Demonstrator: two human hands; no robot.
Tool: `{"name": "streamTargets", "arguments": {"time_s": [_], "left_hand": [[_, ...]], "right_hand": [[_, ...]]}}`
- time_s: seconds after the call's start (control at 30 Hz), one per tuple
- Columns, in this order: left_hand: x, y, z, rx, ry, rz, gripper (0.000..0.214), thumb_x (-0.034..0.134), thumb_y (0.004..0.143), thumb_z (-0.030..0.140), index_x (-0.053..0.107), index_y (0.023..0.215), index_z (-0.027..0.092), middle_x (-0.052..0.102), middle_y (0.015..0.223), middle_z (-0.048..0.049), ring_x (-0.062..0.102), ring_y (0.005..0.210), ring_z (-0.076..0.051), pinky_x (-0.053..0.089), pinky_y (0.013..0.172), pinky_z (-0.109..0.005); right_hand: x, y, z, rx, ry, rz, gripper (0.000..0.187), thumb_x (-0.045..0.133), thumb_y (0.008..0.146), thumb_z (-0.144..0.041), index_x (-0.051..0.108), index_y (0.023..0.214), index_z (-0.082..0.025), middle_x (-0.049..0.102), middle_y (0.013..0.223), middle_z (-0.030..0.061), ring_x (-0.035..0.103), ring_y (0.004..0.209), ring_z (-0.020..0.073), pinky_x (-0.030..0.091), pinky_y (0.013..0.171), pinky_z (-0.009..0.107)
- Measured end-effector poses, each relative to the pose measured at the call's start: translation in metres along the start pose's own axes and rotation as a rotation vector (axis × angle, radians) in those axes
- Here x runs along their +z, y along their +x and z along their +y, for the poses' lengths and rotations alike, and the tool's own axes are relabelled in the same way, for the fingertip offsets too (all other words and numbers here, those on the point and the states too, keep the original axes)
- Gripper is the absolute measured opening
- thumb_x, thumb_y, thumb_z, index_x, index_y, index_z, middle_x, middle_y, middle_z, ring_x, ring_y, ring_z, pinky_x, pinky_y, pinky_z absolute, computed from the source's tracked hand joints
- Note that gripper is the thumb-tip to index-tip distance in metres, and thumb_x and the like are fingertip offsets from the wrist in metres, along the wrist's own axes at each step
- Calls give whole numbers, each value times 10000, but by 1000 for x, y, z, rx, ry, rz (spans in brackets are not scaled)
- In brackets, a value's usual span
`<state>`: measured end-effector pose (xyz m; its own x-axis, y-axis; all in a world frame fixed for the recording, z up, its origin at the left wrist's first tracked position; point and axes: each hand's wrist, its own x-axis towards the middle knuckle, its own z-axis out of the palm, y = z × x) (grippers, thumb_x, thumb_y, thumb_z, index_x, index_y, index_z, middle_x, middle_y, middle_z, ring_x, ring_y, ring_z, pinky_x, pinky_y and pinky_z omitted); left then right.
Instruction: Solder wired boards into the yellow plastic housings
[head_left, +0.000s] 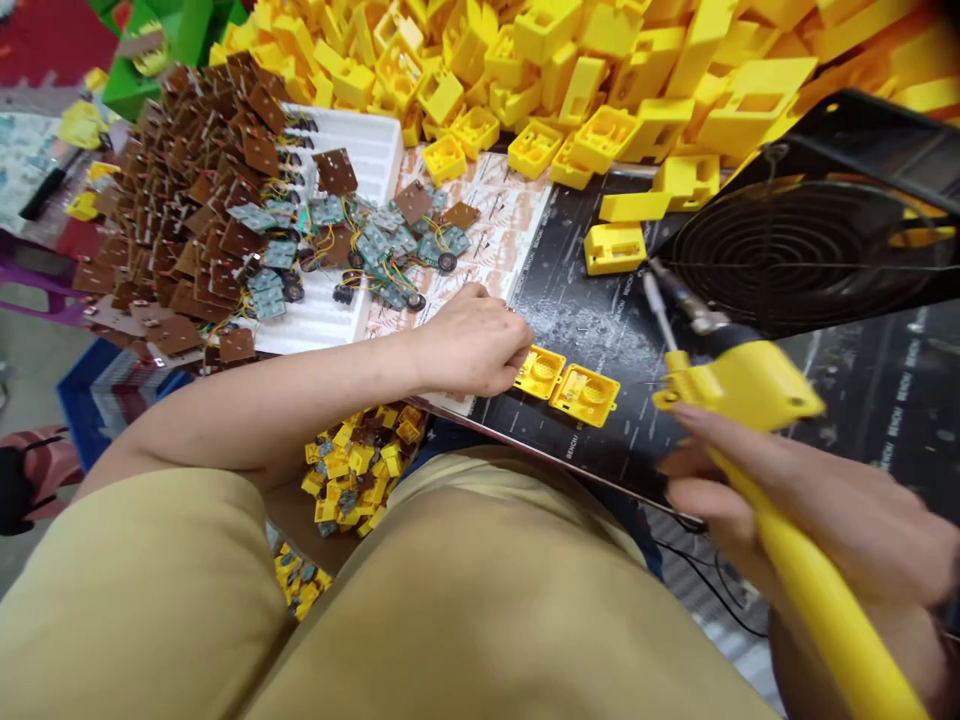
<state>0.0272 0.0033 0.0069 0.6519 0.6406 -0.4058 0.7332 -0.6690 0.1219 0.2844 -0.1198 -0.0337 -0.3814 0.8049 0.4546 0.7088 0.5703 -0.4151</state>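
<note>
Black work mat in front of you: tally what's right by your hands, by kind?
Open yellow plastic housings, side by side at the left hand: 2
Yellow-handled soldering tool in the right hand: 1
Loose yellow plastic shells near the black fan grille: 2
Total: 5

We see a black bench mat (585, 310) carrying two yellow housings (570, 385), a heap of yellow casings (600, 70), a black fan (810, 250), and a white tray (352, 180) piled with circuit boards (210, 200).

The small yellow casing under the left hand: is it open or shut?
Open: the yellow casing lies spread flat in two halves, insides showing, left hand touching it.
</note>
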Motion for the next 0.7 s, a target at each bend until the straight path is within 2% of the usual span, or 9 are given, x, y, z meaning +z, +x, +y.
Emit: {"name": "streamTargets", "arguments": {"time_s": [0.07, 0.13, 0.23, 0.3, 0.4, 0.5, 0.57, 0.63, 0.7], "left_hand": [[-2, -2, -5, 13, -46, 3, 160, 611, 863, 221, 768, 838, 204, 776, 816, -41, 706, 870, -241, 452, 910, -422], [-7, 0, -21, -11, -114, 91, 167, 625, 890, 292, 775, 917, 225, 782, 895, -33, 694, 923, -243, 458, 897, -418], [-13, 17, -68, -162, -141, 421, 237, 594, 938, 413, 765, 1030, 277, 771, 1015, -21, 607, 1124, -259, 436, 973, -458], [-14, 35, -103, -239, -96, 564, 212, 650, 896, 483, 759, 982, 323, 759, 966, -15, 504, 1246, -281, 387, 1049, -503], [-14, 52, -139, -369, -70, 529, 227, 689, 837, 542, 743, 802, 324, 739, 881, -11, 541, 1113, -277, 414, 983, -528], [-22, 46, -150, -333, -278, 541, 491, 555, 923, 719, 735, 969, 265, 746, 940, 46, 571, 963, -149, 502, 867, -421], [-33, 34, -148, -278, -441, 641, 617, 474, 937, 795, 690, 1057, 228, 738, 985, 52, 595, 938, -97, 535, 817, -358], [-46, 24, -143, -234, -674, 770, 454, 555, 944, 676, 648, 982, 233, 724, 974, 47, 667, 967, -110, 565, 840, -353], [-60, 17, -134, -187, -948, 853, 188, 593, 945, 426, 592, 892, 246, 721, 973, 52, 722, 1061, -142, 569, 922, -351]], "right_hand": [[13, 7, 4, -68, -51, 46, 442, 650, 998, -221, 570, 1423, -313, 728, 831, -37, 708, 659, 144, 568, 670, 226], [21, 13, 7, -96, -113, 84, 320, 689, 973, -201, 631, 1277, -282, 726, 822, -32, 696, 634, 130, 542, 624, 213], [27, 16, 9, -108, -127, 92, 278, 703, 954, -162, 642, 1212, -246, 720, 784, -33, 657, 567, 111, 509, 563, 210], [29, 15, 11, -112, -118, 97, 320, 687, 951, -117, 631, 1242, -234, 708, 765, -34, 640, 548, 104, 506, 560, 208], [37, 14, 15, -139, -79, 69, 325, 721, 946, -224, 606, 1250, -247, 748, 903, 15, 740, 765, 170, 599, 715, 258], [46, 14, 17, -141, -29, 36, 456, 791, 891, -330, 560, 1272, -236, 752, 1132, 100, 749, 1045, 265, 648, 862, 367], [51, 16, 16, -115, -13, 43, 501, 807, 870, -258, 537, 1291, -225, 726, 1230, 135, 744, 1074, 260, 655, 864, 353], [56, 21, 13, -95, -20, 71, 503, 793, 873, -195, 530, 1299, -231, 724, 1231, 133, 750, 1051, 249, 656, 850, 340], [61, 28, 9, -85, -42, 103, 486, 785, 880, -184, 537, 1295, -241, 747, 1132, 103, 756, 1018, 254, 657, 818, 346]]}}
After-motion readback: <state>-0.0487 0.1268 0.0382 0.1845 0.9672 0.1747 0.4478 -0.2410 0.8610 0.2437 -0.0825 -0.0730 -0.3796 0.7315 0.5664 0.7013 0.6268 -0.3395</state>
